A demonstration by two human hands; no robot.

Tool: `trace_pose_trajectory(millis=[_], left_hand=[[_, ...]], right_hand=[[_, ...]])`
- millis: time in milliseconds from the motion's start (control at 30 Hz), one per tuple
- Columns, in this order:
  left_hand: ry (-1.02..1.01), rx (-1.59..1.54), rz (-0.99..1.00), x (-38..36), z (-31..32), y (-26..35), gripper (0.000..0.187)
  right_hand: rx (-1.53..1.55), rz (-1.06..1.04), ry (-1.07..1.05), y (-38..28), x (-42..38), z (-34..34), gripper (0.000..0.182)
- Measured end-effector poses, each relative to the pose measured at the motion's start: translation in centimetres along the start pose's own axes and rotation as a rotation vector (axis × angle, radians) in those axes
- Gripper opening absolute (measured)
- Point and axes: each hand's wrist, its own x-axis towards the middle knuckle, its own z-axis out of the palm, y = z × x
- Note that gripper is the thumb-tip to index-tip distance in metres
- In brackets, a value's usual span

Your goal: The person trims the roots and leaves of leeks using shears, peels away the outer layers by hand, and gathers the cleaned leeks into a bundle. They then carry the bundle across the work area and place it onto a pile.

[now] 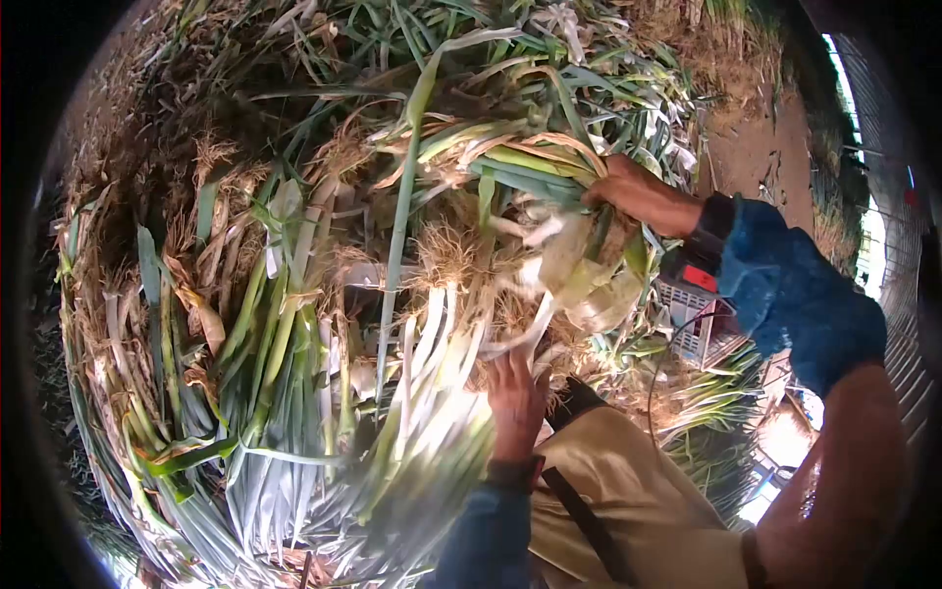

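My right hand (628, 193) is closed around a bunch of long green leaves (540, 169), some of them dry and brown at the edges. Lower down, my left hand (517, 402) has its fingers around the pale stalk of a green onion (538, 322), among other white stalks. Just left of that hand lie green onions (422, 344) with white stems and a tangle of brown roots (446, 257). Loose, papery skins (594, 294) hang below my right hand. The lower ends of the leaves beside my left hand are blurred.
A large heap of green onions (265, 393) spreads across the left side. Cut leaves and scraps (343, 49) cover the far ground. A plastic crate (687, 314) with a red patch stands under my right forearm. Bare soil (770, 147) shows at the upper right.
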Motion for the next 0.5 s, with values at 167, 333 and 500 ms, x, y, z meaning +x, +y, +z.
trace_pose_trajectory(millis=[167,333,500], left_hand=[[0.015,0.054,0.069,-0.7,2.0,-1.4,0.023],[-0.010,-0.092,-0.024,-7.0,-5.2,0.1,0.018],[-0.076,0.078,-0.117,-5.9,-5.5,-2.7,0.024]], right_hand=[[-0.244,-0.138,0.173,-3.4,0.3,-4.7,0.028],[-1.176,-0.552,0.714,9.3,19.3,-22.8,0.028],[-1.260,-0.294,0.704,1.5,13.7,-17.4,0.039]])
